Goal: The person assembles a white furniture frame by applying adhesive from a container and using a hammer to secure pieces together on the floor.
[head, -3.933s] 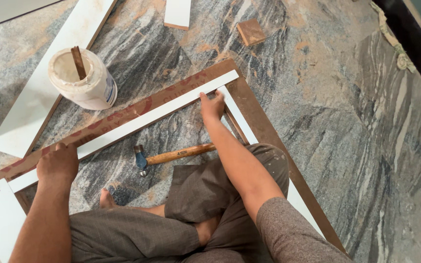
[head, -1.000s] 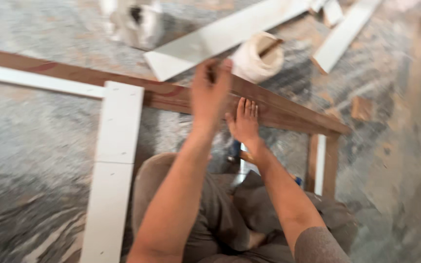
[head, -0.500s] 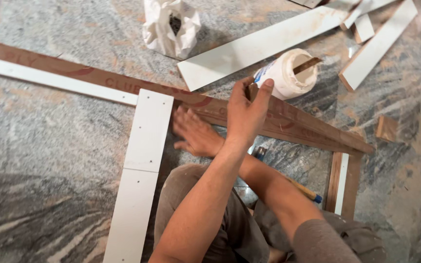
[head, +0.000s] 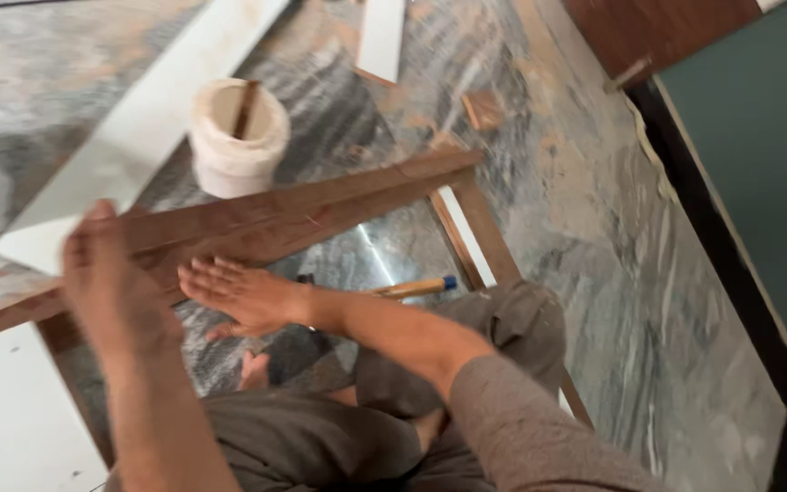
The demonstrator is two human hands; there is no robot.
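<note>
Left hand: the left hand (head: 116,287) was raised in front of the long brown wooden frame rail (head: 266,223), seen from its back with the fingers bent over; motion blur hid whether they pinched anything, so I cannot tell
Right hand: the right hand (head: 243,296) lay flat and open, fingers spread and pointing to the left, palm down at the near edge of the rail, probably pressing on it, though the blur left the contact unsure
Rail: it ran slantwise across the grey veined stone floor (head: 594,237), from the lower left up to a corner at the upper right, where it met a shorter brown wooden side piece (head: 485,241) that ran down towards the person's knee
White strip: a narrow white laminate strip (head: 466,237) lay along the inner face of that side piece
Bucket: a small white plastic tub with a wooden stick standing in it (head: 237,137) sat on the floor just beyond the rail
Boards: a long white board (head: 138,137) lay slantwise to the left of the tub, and another white panel (head: 11,410) lay at the lower left, under the left forearm
Hammer: a wooden-handled hammer with a blue end cap (head: 412,288) lay on the floor inside the frame, just behind the right wrist
Offcut: a small brown wood block (head: 482,109) lay well beyond the corner
Person: sat cross-legged in grey trousers, one bare foot (head: 252,369) showing below the right hand
</note>
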